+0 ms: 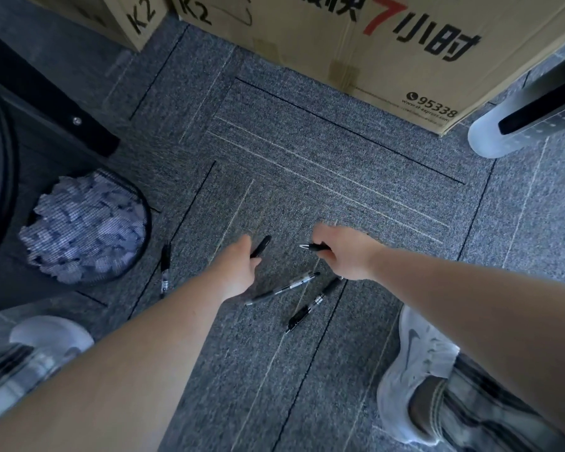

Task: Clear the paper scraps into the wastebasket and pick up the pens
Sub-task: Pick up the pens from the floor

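My left hand [240, 267] is closed around a black pen [262, 245] whose end sticks out above the fingers. My right hand [343, 251] grips another black pen [310, 246], its silver tip pointing left. Three more pens lie on the grey carpet: one [286, 287] just below and between my hands, one [313, 303] below my right hand, and one [165, 269] to the left, close to the wastebasket. The black mesh wastebasket [141, 203] stands at the left, full of white paper scraps [82, 226].
Cardboard boxes [388, 53] stand at the back. A dark desk leg [46, 102] is at the left, a white furniture foot [490, 138] at the right. My grey shoes [418, 360] flank the carpet area.
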